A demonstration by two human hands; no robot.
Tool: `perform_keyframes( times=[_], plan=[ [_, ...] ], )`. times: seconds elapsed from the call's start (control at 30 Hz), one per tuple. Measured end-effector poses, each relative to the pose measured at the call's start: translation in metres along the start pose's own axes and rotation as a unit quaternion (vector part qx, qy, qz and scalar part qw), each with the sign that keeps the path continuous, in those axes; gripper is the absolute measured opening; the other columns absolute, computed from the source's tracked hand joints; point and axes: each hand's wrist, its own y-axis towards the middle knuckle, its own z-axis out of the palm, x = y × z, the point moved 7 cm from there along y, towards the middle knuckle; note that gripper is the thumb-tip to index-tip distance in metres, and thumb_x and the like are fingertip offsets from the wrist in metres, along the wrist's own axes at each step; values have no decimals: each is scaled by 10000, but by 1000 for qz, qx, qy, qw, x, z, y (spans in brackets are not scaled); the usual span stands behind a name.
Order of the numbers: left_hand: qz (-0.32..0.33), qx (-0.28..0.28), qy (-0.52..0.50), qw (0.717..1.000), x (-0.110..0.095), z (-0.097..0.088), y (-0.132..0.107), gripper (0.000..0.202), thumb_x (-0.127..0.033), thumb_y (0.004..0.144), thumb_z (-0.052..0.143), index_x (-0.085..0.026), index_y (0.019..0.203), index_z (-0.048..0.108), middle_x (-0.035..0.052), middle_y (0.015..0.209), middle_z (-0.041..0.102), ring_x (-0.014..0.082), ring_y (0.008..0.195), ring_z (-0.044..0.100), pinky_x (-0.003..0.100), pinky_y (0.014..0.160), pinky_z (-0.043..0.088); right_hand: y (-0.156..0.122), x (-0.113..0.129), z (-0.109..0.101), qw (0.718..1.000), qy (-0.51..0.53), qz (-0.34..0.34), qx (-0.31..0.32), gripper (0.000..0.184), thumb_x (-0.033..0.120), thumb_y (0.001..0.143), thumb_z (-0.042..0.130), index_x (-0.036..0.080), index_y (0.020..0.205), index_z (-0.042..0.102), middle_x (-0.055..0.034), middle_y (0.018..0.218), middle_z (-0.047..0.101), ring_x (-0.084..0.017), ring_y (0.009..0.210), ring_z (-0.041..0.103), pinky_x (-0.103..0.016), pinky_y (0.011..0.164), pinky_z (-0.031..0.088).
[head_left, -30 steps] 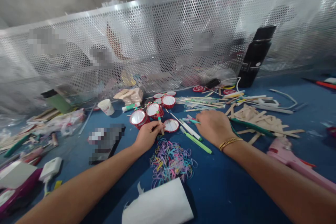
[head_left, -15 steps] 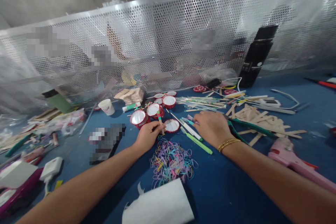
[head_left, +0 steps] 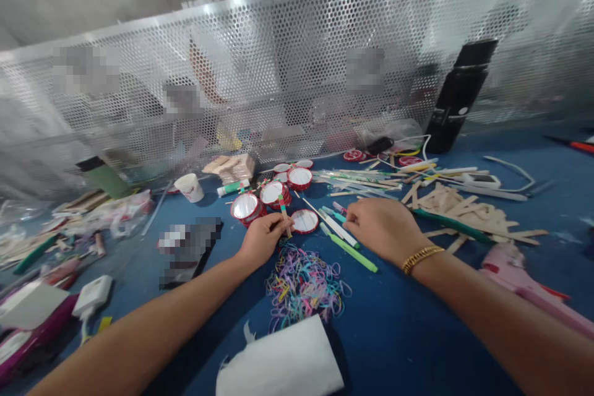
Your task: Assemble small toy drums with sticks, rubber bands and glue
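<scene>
Head view: my left hand [head_left: 262,240] pinches a red-and-green-marked stick [head_left: 283,209] beside a red-rimmed disc [head_left: 305,221] on its right. My right hand [head_left: 387,229] has its fingers curled near the white pens [head_left: 341,230]; I cannot tell whether they grasp anything. Nearer lie tangled rubber bands [head_left: 306,288]; to the far right, piled wooden sticks [head_left: 448,205].

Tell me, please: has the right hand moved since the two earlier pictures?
Yes. The right hand has shifted to the right: its bracelet is now farther from the lime pen, which has stayed in place.
</scene>
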Motion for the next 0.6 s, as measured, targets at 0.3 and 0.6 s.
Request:
perform_keyframes(
  times=[0.3,0.6],
  plan=[
    [-9,-2,-7,1000,-1,1,-1,333,-441,903,548,-167,803,708,39,781,698,174,738,619,264,702,484,-10,19,4,999,-6,-37,32,195,292,809,595,185,716,728,-98,794,742,-215,750,667,-300,622,398],
    [-11,-1,0,1000,0,0,-1,346,-454,901,549,-166,805,713,42,790,708,176,734,622,267,697,485,-14,30,10,997,-13,-41,61,215,335,807,618,171,717,724,-123,814,749,-245,777,693,-313,635,408]
  ],
)
